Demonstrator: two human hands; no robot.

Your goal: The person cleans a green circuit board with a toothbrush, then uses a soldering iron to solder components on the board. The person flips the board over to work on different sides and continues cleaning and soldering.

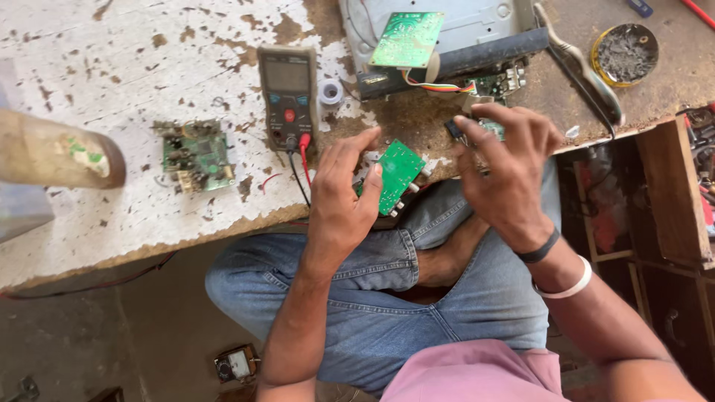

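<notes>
Head view: I had both hands on boards at the surface (149, 231) edge.
My left hand (339, 197) gripped a green board (398, 175); my right hand (506, 167) pinched a smaller board (488, 128).

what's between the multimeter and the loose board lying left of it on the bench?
Head view: only bare, flaking white benchtop lies between the multimeter and the loose green circuit board; nothing sits in that stretch.

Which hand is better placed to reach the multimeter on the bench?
Left. The left hand, holding the green circuit board, sits just below the multimeter, beside its leads. The right hand is farther off, busy with a small component.
</notes>
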